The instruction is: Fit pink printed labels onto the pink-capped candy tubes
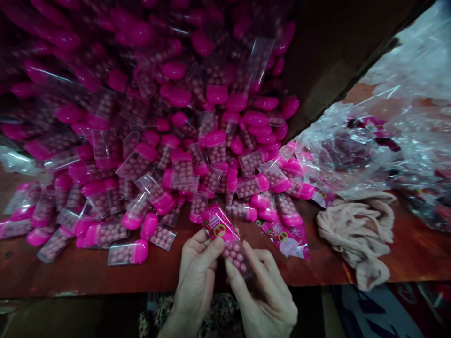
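Head view: candy packet [222,234] in hands [197,281]

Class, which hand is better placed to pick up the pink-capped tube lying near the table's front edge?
Probably the left hand: it is closer to that tube, while the right hand is farther off, pinching the bagged pink beads.

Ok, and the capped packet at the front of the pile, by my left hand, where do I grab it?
Probably best to pinch the pink cap, coming from the near side with your left hand. The packet lies flat, cap to the right, and the rounded cap looks firmer than the loose clear film. Nothing lies in front of it.
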The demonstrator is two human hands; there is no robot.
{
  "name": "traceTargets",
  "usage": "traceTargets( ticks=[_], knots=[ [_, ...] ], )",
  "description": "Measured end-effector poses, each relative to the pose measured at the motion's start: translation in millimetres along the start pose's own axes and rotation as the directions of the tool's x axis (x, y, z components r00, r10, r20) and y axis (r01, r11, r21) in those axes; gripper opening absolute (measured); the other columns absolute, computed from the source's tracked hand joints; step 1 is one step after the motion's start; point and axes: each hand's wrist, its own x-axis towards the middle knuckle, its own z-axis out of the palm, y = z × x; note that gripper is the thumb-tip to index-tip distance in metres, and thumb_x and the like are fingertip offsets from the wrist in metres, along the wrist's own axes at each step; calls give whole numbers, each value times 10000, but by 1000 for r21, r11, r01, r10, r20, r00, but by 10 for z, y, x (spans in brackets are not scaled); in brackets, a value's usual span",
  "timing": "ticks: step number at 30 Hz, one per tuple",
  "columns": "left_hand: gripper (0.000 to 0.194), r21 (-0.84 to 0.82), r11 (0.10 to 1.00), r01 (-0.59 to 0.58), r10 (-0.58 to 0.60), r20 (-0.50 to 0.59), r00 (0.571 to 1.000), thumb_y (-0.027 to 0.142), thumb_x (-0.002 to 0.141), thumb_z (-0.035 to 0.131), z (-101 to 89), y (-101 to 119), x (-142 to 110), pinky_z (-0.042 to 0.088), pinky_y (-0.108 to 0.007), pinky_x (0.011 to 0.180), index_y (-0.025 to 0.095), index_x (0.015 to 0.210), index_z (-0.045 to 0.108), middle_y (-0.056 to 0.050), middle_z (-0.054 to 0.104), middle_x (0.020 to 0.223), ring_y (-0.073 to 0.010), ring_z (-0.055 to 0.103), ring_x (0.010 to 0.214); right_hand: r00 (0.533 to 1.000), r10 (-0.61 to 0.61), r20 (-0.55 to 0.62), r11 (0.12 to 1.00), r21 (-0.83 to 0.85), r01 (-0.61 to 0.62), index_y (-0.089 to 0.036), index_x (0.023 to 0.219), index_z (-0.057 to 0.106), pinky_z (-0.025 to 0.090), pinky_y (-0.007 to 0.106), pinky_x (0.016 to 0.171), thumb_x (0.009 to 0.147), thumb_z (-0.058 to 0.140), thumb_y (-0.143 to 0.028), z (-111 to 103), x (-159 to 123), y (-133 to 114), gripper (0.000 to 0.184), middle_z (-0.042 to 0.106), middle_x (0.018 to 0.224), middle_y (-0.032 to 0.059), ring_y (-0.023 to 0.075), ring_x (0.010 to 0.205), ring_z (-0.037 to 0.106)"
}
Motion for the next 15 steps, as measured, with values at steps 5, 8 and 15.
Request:
traceTargets(
  ticks=[5, 8, 15],
  knots=[
    [256, 9, 1000, 8, -8, -9, 1000, 191, 635, 789, 12, -10, -67, 503, -243, 600, 144, 869, 697, -81, 743, 773, -159, 660, 630, 997, -18, 70, 998, 60, 14, -263, 1243, 588, 549, 202, 560, 781, 643, -34, -13, -66, -4, 519, 584, 855, 17, 109, 688, 611],
    [286, 9, 997, 72, -72, 16, 997, 195, 622, 800, 32, -16, -81, 474, -222, 519, 128, 879, 693, -96, 742, 770, -122, 604, 523, 1000, -19, 24, 1000, 24, 18, -252, 1231, 597, 554, 199, 571, 771, 649, -20, -4, -84, -4, 518, 594, 870, 22, 111, 700, 622],
    [164, -62, 988, 140, -137, 50, 989, 230, 716, 743, -7, -39, -68, 496, -247, 628, 122, 834, 706, -75, 720, 715, -113, 594, 564, 996, 79, -29, 994, 82, -77, -225, 1168, 609, 586, 194, 578, 784, 653, -92, 74, -71, 36, 408, 628, 903, 40, 132, 721, 658]
  ],
)
